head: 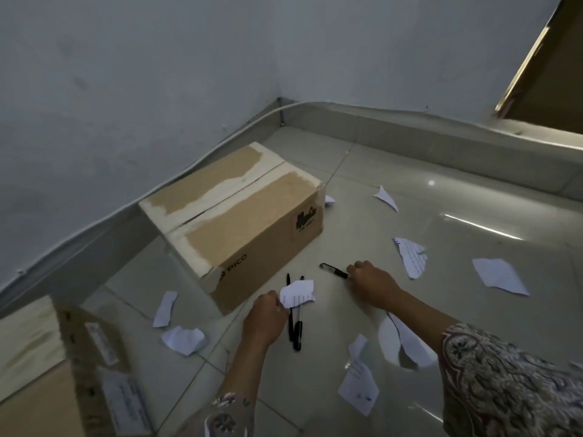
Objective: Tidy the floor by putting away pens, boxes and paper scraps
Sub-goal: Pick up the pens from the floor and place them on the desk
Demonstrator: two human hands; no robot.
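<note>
My left hand (265, 320) grips a white paper scrap (298, 293) and two black pens (296, 329) just in front of a closed cardboard box (233, 212). My right hand (372, 280) pinches the end of a third black pen (332, 270) that lies on the tiled floor to the right of the box. Several torn paper scraps lie around: one (411, 257) right of my right hand, one (500, 275) farther right, one (386, 198) behind, one (184, 339) and one (164, 309) on the left, more (359, 386) near my right forearm.
A second cardboard box (94, 367) with white labels stands at the lower left. Grey walls meet in a corner behind the box, with a skirting (410, 130) along the floor. A wooden door frame (530, 67) shows at the upper right.
</note>
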